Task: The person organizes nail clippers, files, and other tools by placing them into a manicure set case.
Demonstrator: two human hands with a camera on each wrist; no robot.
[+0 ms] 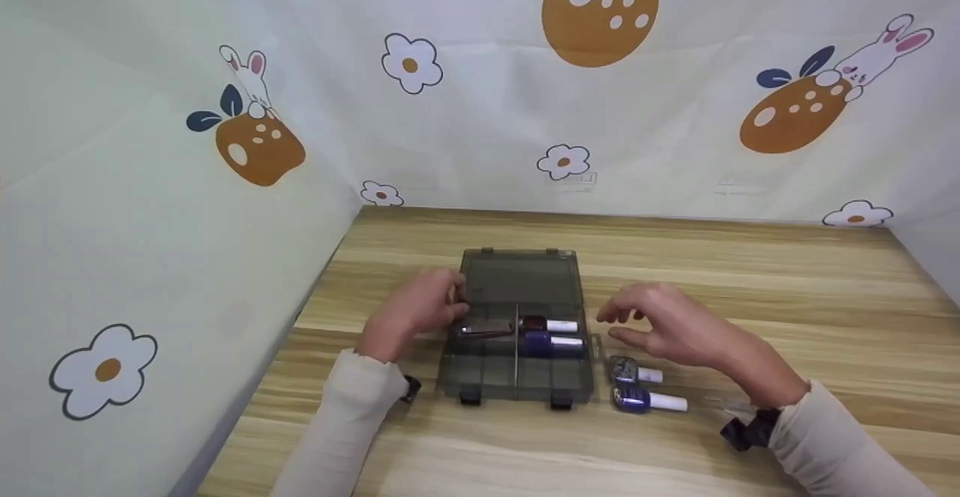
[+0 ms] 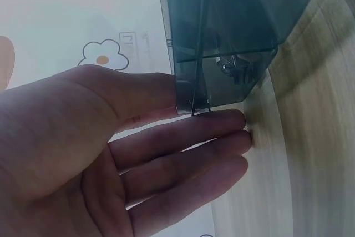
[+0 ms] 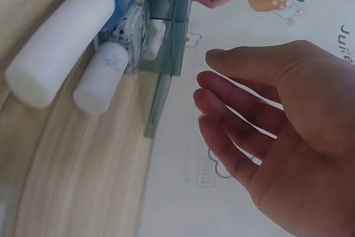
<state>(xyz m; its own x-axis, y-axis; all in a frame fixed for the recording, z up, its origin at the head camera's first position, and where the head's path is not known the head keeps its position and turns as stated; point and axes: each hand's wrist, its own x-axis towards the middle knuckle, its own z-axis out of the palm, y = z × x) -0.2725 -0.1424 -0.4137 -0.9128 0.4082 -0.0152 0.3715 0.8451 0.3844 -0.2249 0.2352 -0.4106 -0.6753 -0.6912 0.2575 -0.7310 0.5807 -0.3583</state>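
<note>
A translucent dark plastic box (image 1: 480, 377) lies with its lid (image 1: 517, 276) folded back. Nail clippers (image 1: 486, 329) rest in its left half. A dark red nail polish bottle (image 1: 533, 324) and a purple nail polish bottle (image 1: 538, 344), both with pale caps, lie in the right half. My left hand (image 1: 420, 302) is at the box's left edge, fingers extended and thumb tip hidden by the box in the left wrist view. My right hand (image 1: 675, 326) hovers right of the box, holding nothing, above a glitter nail polish bottle (image 1: 623, 369) and a blue one (image 1: 632, 398).
The wooden tabletop (image 1: 750, 257) meets a patterned cloth (image 1: 465, 122) at the back and left. Near my right wrist lies a small clear object (image 1: 724, 405), too blurred to identify. Two black latches (image 1: 470, 398) project from the box's front edge.
</note>
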